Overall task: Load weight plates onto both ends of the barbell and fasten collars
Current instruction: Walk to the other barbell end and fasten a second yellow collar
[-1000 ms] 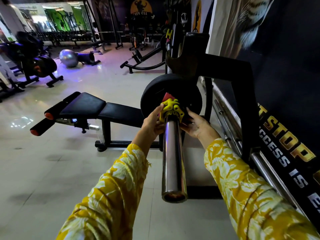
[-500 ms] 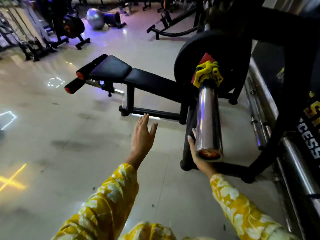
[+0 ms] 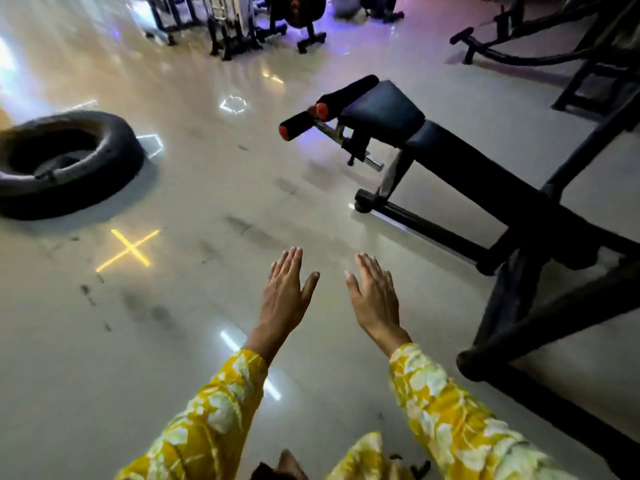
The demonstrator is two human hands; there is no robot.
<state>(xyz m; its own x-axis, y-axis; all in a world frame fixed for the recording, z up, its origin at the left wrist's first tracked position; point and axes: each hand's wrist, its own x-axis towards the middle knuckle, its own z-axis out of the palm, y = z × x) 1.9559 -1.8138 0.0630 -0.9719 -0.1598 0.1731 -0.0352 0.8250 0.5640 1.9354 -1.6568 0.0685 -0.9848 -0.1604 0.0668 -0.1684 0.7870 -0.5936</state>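
Observation:
My left hand (image 3: 285, 294) and my right hand (image 3: 375, 299) hang side by side over the pale floor, palms down, fingers straight and apart, holding nothing. Both arms wear yellow flowered sleeves. The barbell, its plate and the yellow collar are out of view. The black frame (image 3: 512, 306) of the bench rack stands just to the right of my right hand.
A black padded bench (image 3: 384, 112) with red-capped foam rollers (image 3: 294, 128) stands ahead on the right. A large black tyre (image 3: 65, 164) lies on the floor at the left. Gym machines (image 3: 235, 26) line the far side. Light marks glow on the glossy floor.
Both hands have left the yellow collar and the bar sleeve and dropped open. The view has swung left and down, so the barbell and plate have gone out of sight.

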